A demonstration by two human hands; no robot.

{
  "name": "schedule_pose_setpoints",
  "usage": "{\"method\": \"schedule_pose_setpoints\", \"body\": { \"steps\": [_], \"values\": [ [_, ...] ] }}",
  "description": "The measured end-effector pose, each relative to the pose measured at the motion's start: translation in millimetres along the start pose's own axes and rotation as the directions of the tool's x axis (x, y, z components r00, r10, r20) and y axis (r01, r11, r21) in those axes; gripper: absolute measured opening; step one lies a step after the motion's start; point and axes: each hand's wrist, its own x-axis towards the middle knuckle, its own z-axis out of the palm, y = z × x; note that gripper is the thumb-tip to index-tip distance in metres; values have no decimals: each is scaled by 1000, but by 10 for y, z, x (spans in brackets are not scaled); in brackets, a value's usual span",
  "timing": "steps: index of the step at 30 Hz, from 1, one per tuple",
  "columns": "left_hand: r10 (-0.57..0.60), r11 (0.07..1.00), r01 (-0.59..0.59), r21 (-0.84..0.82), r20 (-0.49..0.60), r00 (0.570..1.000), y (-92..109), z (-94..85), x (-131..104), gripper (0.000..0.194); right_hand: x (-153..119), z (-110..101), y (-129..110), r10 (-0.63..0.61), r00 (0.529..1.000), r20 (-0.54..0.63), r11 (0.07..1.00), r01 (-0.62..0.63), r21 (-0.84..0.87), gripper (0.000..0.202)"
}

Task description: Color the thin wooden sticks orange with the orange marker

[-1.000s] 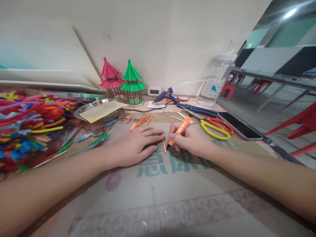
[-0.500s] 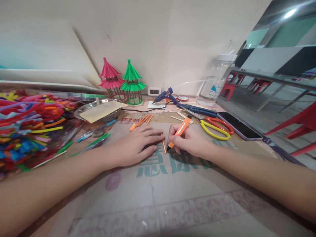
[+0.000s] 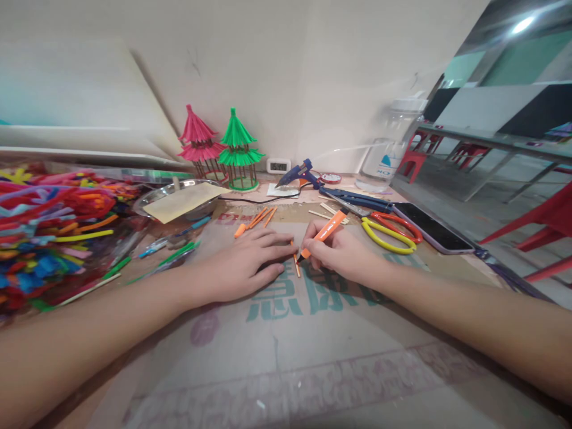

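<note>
An orange marker (image 3: pixel 328 234) is gripped in my right hand (image 3: pixel 337 247), its dark tip down against a short wooden stick (image 3: pixel 297 265) that is partly coloured orange. My left hand (image 3: pixel 250 262) lies flat on the cardboard (image 3: pixel 214 357), fingers stretched toward the stick; the fingertips reach its upper end. Beyond the left hand lie several orange sticks (image 3: pixel 263 217) and an orange marker cap (image 3: pixel 240 230). A few plain sticks (image 3: pixel 328 211) rest behind my right hand.
Bundled pipe cleaners (image 3: pixel 53 226) and a metal dish (image 3: pixel 179 199) lie left. Pink (image 3: pixel 199 140) and green (image 3: pixel 241 149) pagoda models stand behind, near a glue gun (image 3: pixel 295 174). Scissors (image 3: pixel 388 232), a phone (image 3: pixel 433 227) and a water bottle (image 3: pixel 386 149) are right.
The marker tip has moved up along the stick, away from its near end, and the marker leans lower to the right. More of the stick is orange. My left hand has stayed put.
</note>
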Motion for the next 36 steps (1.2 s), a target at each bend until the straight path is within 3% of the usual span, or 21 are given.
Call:
{"method": "schedule_pose_setpoints", "body": {
  "steps": [13,20,26,36],
  "values": [
    [-16,1000,16,-10,5,1000,4,2,-7,43,21,1,-18,-10,998,-64,994,3,-106,12],
    [1,1000,-1,-22,-12,1000,5,1,-12,43,-15,-8,-42,22,998,61,1000,-22,1,11],
    [-8,999,8,-38,-17,1000,13,-4,-9,44,-8,2,-36,9,1000,-15,1000,-9,-10,9],
    [-4,999,3,-44,-10,1000,7,0,-8,42,-26,-16,-57,41,994,100,998,-46,53,10]
  ]
}}
